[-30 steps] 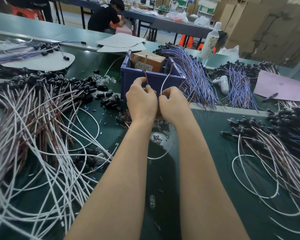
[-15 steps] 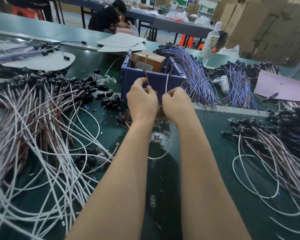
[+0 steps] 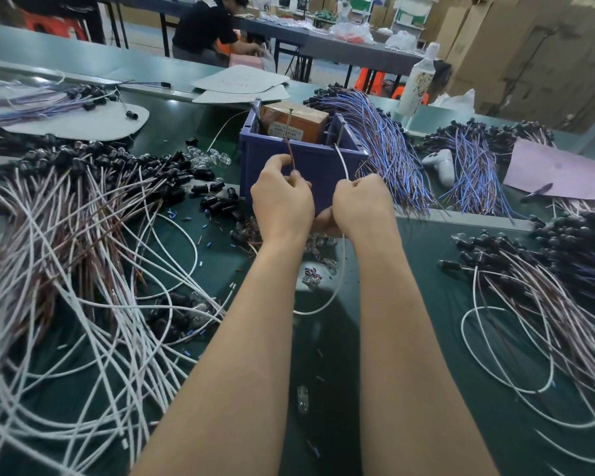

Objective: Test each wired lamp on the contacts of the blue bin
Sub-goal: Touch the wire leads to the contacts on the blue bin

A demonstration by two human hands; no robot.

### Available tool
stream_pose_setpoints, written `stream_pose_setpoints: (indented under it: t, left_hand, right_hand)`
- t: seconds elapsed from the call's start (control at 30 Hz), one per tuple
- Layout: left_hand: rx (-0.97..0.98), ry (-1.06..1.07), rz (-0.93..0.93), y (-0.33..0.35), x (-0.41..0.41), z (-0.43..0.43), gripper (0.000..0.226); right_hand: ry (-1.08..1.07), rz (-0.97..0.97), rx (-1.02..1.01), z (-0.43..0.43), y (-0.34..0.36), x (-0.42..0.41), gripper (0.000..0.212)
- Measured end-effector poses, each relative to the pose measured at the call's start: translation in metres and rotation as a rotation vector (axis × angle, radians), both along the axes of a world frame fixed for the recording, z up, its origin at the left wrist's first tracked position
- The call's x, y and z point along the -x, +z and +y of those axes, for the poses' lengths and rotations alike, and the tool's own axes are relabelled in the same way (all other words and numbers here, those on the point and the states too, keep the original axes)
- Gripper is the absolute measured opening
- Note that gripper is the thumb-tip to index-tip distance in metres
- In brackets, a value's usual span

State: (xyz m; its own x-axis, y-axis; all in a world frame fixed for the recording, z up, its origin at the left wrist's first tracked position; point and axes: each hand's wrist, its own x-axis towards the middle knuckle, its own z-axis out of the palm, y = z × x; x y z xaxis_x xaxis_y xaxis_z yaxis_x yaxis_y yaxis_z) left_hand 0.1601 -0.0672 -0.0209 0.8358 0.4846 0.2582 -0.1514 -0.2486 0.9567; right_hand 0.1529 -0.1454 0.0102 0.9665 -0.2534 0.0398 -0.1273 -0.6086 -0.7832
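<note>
Two bare grips are recorded in the head view, held side by side just in front of the blue plastic bin (image 3: 320,173), which stands on the green counter (image 3: 426,269). The left grip (image 3: 282,197) is curled, with a thin brown wire (image 3: 290,156) pinched in it and the wire's tip raised to a metal pin (image 3: 290,123) at the bin's front rim. The right grip (image 3: 363,204) is curled round a thin white wire (image 3: 342,163), its end raised to a second metal pin (image 3: 340,134). Actual touch cannot be confirmed. The lamp itself is hidden behind the grips. A brown cardboard box (image 3: 306,121) is seen inside the bin. A heap of white-and-brown wired lamps (image 3: 83,235) is noted at left.
</note>
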Motion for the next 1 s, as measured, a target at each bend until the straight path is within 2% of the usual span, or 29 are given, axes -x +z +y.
stream_pose_setpoints:
  t: [0.3,0.73,1.0]
  left_hand:
    - [-0.008,-0.004,0.013,0.001,0.0,0.001,0.026]
    - [-0.002,-0.002,0.018,0.002,0.0,0.001,0.027]
    - [-0.002,-0.008,0.006,0.004,0.001,0.002,0.027]
  right_hand:
    - [-0.006,-0.001,0.008,-0.007,0.004,0.002,0.036]
    - [0.105,-0.063,0.058,0.004,0.002,0.007,0.028]
    - [0.136,-0.043,0.002,0.006,0.001,0.009,0.021]
